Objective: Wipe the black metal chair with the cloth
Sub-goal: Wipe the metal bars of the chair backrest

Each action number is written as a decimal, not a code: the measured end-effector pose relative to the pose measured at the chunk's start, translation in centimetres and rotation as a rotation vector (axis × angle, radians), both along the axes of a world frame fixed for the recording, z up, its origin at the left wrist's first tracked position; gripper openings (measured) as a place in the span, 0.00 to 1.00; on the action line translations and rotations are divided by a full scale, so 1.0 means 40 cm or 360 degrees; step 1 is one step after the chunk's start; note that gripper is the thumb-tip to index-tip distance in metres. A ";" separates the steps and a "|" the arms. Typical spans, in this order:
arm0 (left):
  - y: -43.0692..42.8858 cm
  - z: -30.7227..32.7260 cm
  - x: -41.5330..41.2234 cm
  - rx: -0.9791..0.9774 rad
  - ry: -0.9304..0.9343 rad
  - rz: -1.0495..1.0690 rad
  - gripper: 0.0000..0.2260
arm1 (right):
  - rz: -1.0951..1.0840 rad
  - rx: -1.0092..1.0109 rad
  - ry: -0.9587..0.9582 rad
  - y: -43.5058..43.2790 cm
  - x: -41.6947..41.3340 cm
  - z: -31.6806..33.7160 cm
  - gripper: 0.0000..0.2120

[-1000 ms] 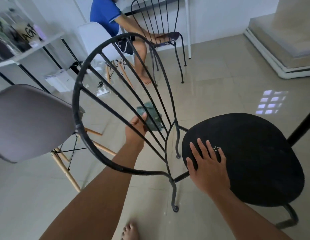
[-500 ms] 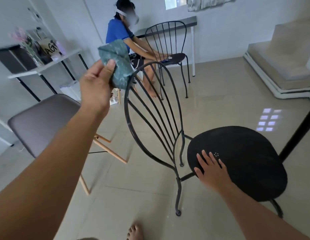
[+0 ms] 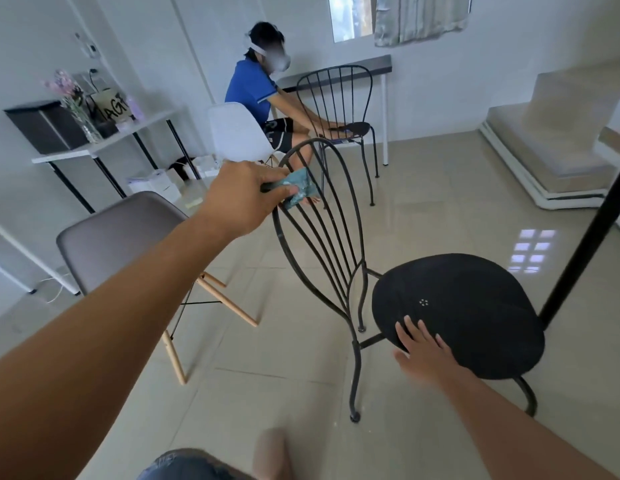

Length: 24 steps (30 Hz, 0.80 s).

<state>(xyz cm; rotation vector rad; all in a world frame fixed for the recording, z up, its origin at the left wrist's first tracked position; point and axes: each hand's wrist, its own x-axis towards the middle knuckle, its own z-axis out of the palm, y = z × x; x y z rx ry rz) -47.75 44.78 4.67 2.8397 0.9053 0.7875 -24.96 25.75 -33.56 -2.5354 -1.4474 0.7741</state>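
Gripping the teal cloth (image 3: 298, 188) in my left hand (image 3: 242, 195), I have it wrapped against the upper left curve of the backrest frame (image 3: 284, 216) of the black metal chair (image 3: 336, 258), fingers closed around cloth and rod together, with a corner of fabric hanging just past the first spindle. I judge this as the backrest stage of the wipe, with the hoop under way and the spindles (image 3: 322, 244) yet to be covered. Further right, my right hand (image 3: 422, 351) lies flat and open on the near edge of the round black seat (image 3: 467, 306), fingers spread, holding nothing, bracing the chair. Next I would slide the cloth along the hoop, keeping the squeeze even and the seat pinned so the light frame does not skid on the glossy floor tiles (image 3: 440, 220).
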 end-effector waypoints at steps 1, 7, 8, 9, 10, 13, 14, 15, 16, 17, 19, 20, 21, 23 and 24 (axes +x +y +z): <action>-0.020 -0.012 -0.015 0.0026 -0.0023 -0.0015 0.12 | 0.0006 0.0007 -0.0010 -0.007 -0.001 -0.006 0.33; -0.103 -0.109 -0.073 0.0193 -0.0255 -0.0144 0.12 | 0.0001 0.0002 -0.0046 -0.014 -0.012 -0.009 0.34; -0.109 -0.124 -0.078 0.0221 -0.0266 -0.0166 0.13 | 0.0007 -0.0006 -0.0046 -0.011 -0.013 -0.006 0.35; -0.115 -0.139 -0.084 0.0247 -0.0271 -0.0189 0.13 | 0.0011 -0.0015 -0.0040 -0.011 -0.014 -0.006 0.35; -0.119 -0.154 -0.090 0.0260 -0.0282 -0.0205 0.14 | 0.0014 -0.0021 -0.0035 -0.011 -0.015 -0.005 0.35; -0.137 -0.193 -0.109 0.0263 -0.0329 -0.0208 0.15 | 0.0018 -0.0010 -0.0053 -0.021 -0.016 -0.009 0.35; -0.146 -0.206 -0.114 0.0287 -0.0332 -0.0201 0.15 | 0.0024 -0.0006 -0.0057 -0.026 -0.017 -0.010 0.36; -0.158 -0.220 -0.119 0.0316 -0.0328 -0.0195 0.15 | 0.0029 0.0001 -0.0059 -0.030 -0.020 -0.012 0.36; -0.170 -0.234 -0.122 0.0339 -0.0326 -0.0191 0.16 | 0.0028 0.0013 -0.0065 -0.033 -0.023 -0.013 0.36; -0.181 -0.247 -0.124 0.0348 -0.0331 -0.0190 0.16 | 0.0024 0.0021 -0.0076 -0.035 -0.025 -0.015 0.37; -0.200 -0.268 -0.127 0.0348 -0.0347 -0.0187 0.16 | 0.0014 0.0027 -0.0091 -0.037 -0.027 -0.019 0.37; -0.209 -0.279 -0.128 0.0355 -0.0347 -0.0183 0.16 | 0.0015 0.0025 -0.0092 -0.037 -0.027 -0.022 0.37; -0.215 -0.291 -0.130 0.0376 -0.0333 -0.0178 0.16 | 0.0016 0.0022 -0.0091 -0.037 -0.027 -0.027 0.37; -0.226 -0.311 -0.133 0.0465 -0.0253 -0.0189 0.15 | 0.0021 0.0017 -0.0097 -0.039 -0.024 -0.036 0.38; -0.231 -0.318 -0.135 0.0524 -0.0185 -0.0196 0.16 | 0.0025 0.0016 -0.0102 -0.039 -0.022 -0.039 0.38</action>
